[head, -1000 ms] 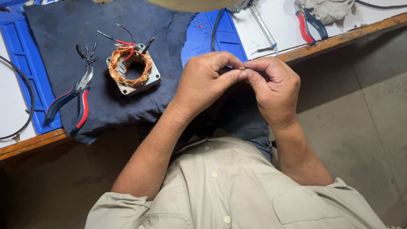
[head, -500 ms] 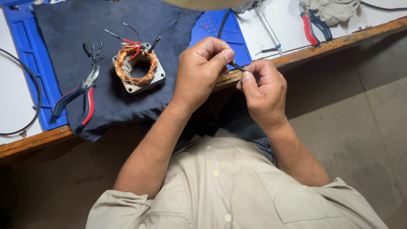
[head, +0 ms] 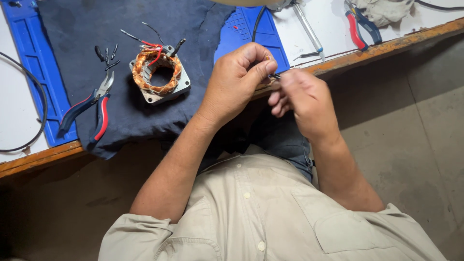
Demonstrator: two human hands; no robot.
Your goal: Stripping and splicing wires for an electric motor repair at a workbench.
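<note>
1. A dark cloth [head: 116, 29] covered the blue mat [head: 34, 72] at ten o'clock.
2. The left hand [head: 237, 79] sat centre, fingers pressed together, pinching a small dark piece [head: 274, 76].
3. The right hand [head: 302, 99], blurred at three o'clock, touched it with curled fingers.
4. The copper-wound stator [head: 158, 73] lay at nine o'clock, well apart.
5. Pliers [head: 92, 106] lay further left.

No packages, labels, signs or screens in view.

Small dark piece [head: 274, 76] between the hands, blurred, mostly hidden
</note>
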